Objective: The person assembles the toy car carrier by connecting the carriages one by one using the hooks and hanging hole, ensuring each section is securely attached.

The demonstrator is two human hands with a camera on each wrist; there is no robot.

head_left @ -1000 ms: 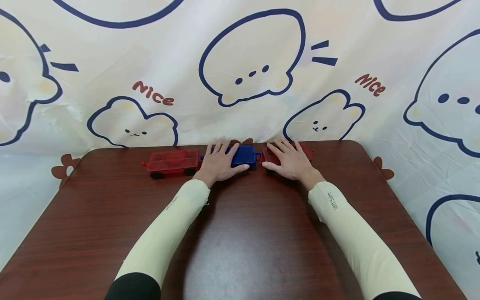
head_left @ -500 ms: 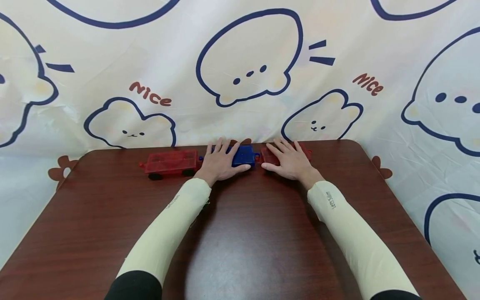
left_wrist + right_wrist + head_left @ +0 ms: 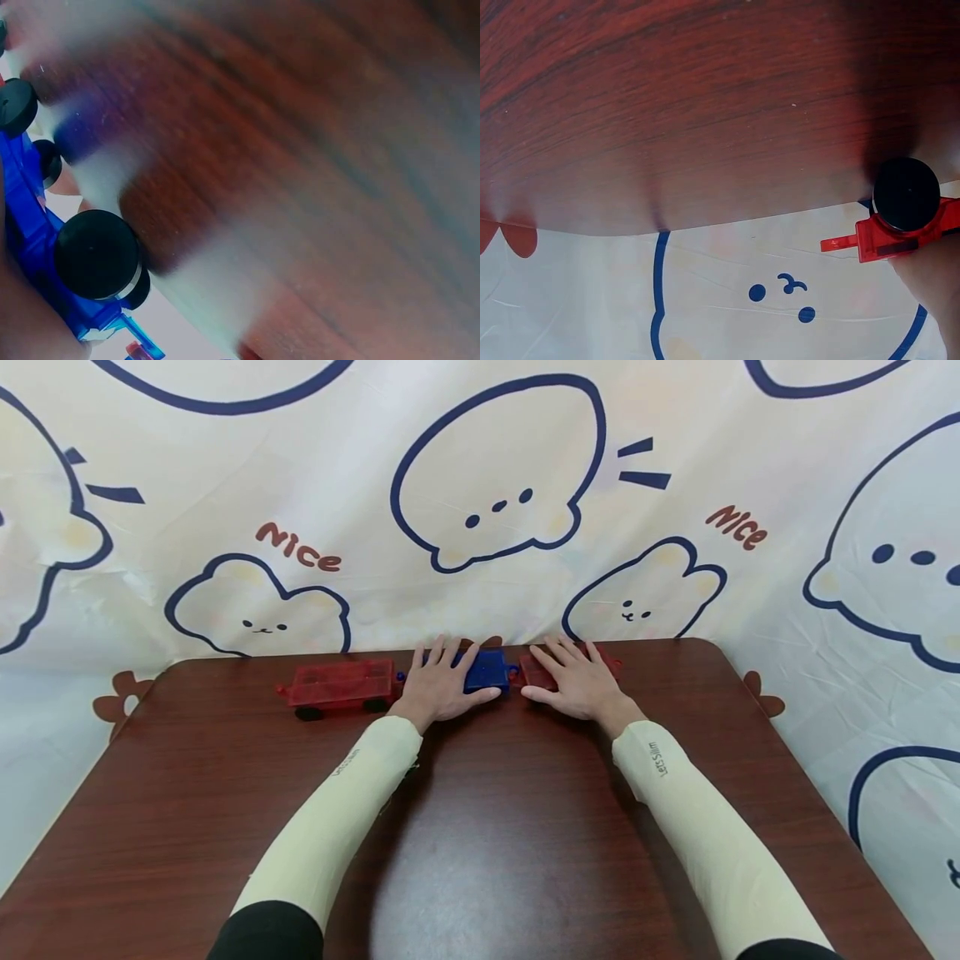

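Three small toy wagons stand in a row near the table's far edge. On the left is a translucent red wagon [image 3: 342,683] with black wheels, untouched by either hand. My left hand [image 3: 442,687] rests with spread fingers over the blue wagon [image 3: 487,672] in the middle, hiding its left part. Over the right-hand red wagon [image 3: 534,672] lies my right hand [image 3: 581,683], fingers also spread. Small hooks appear to link the wagons. The left wrist view shows a black wheel [image 3: 97,255] of the blue wagon, and the right wrist view a red coupling bar [image 3: 840,243].
The brown wooden table [image 3: 480,827] stretches toward me, with a bright reflection near its front. Right behind its far edge hangs a white cloth [image 3: 465,602] printed with blue-outlined cartoon animals. The cloth also borders both sides.
The head view has shifted very slightly, moving the background a little to the left. Both hands and the wagons keep about the same places.
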